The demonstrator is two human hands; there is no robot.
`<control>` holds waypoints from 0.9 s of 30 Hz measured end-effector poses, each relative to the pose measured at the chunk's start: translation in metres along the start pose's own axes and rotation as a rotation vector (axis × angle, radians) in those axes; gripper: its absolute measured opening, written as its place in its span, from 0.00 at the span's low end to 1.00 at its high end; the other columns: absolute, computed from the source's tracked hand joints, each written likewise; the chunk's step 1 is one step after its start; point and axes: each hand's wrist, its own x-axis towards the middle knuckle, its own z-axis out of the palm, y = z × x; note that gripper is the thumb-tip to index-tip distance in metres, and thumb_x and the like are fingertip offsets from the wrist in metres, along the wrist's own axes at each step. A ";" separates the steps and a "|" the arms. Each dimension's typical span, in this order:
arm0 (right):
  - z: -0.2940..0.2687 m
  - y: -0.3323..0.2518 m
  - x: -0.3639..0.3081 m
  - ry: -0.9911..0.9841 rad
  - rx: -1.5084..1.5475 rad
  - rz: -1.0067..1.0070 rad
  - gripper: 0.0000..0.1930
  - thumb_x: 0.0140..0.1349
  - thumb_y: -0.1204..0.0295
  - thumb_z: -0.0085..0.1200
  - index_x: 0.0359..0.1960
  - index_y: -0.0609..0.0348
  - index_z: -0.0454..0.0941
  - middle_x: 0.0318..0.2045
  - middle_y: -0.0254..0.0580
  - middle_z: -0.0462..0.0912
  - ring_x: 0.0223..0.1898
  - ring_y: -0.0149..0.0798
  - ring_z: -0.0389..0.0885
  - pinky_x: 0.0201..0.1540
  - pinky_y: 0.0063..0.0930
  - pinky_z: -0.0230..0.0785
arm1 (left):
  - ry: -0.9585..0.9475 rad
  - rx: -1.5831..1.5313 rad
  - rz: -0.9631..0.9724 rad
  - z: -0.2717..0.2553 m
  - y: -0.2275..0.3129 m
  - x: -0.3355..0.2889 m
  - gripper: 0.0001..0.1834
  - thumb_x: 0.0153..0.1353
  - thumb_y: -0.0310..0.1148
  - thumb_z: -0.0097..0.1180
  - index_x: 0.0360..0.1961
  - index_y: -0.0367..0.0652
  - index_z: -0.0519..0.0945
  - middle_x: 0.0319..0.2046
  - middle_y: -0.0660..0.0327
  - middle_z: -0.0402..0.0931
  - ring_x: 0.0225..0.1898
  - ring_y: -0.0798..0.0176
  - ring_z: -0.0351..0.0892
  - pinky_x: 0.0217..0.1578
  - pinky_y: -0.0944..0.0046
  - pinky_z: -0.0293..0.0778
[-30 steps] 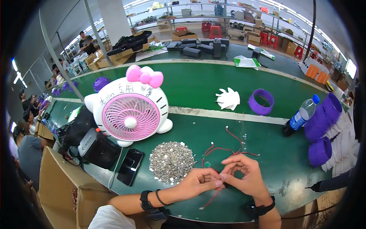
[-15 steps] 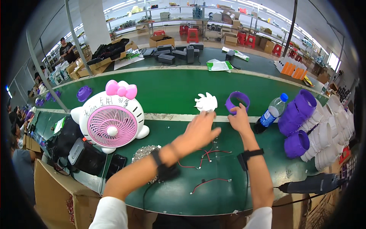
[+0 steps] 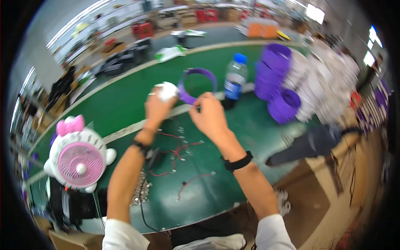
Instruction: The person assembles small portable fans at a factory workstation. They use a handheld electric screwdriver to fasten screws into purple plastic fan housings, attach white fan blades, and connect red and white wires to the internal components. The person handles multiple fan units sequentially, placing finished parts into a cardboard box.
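A white fan blade wheel (image 3: 168, 91) is in my left hand (image 3: 157, 109), the fingers closed round its near side and partly hidden by it. Just right of it, my right hand (image 3: 210, 116) pinches the lower edge of a purple plastic ring (image 3: 183, 89). The ring stands tilted, its opening showing the green surface behind. The blade wheel and ring are close together; whether they touch I cannot tell. On the green table below lie thin red wires with small white connectors (image 3: 182, 152) and a heap of small metal parts (image 3: 141, 189).
A bottle with a blue cap (image 3: 235, 81) stands right of the ring. Beyond it are stacked purple rings (image 3: 271, 73) and white rings (image 3: 323, 83). A dark power tool (image 3: 306, 143) hangs at the right table edge. A pink and white cat-shaped fan (image 3: 81, 162) stands left.
The view has swung to the right. My left hand has taken hold of the white blade wheel, and my right hand has gripped the purple ring and tilted it.
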 end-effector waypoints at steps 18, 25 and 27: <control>-0.062 -0.050 -0.162 -0.152 0.126 -0.020 0.07 0.55 0.73 0.60 0.31 0.65 0.79 0.37 0.50 0.78 0.42 0.53 0.78 0.47 0.43 0.72 | -0.868 -0.416 0.834 -0.145 0.335 -0.279 0.49 0.54 0.47 0.70 0.73 0.43 0.60 0.67 0.31 0.54 0.66 0.24 0.56 0.65 0.38 0.60; -0.102 -0.093 -0.229 -0.166 0.125 0.007 0.17 0.53 0.74 0.63 0.45 0.66 0.76 0.53 0.55 0.73 0.49 0.58 0.76 0.48 0.47 0.73 | -0.319 -0.245 -0.017 -0.170 0.206 -0.271 0.38 0.63 0.32 0.62 0.70 0.36 0.57 0.67 0.44 0.60 0.63 0.48 0.68 0.54 0.53 0.74; -0.092 -0.109 -0.244 -0.194 0.125 -0.040 0.17 0.52 0.75 0.63 0.44 0.66 0.76 0.56 0.59 0.70 0.48 0.59 0.76 0.48 0.47 0.73 | -0.447 -0.590 -0.292 -0.154 0.183 -0.263 0.36 0.67 0.32 0.58 0.70 0.32 0.55 0.59 0.41 0.67 0.56 0.47 0.75 0.53 0.53 0.74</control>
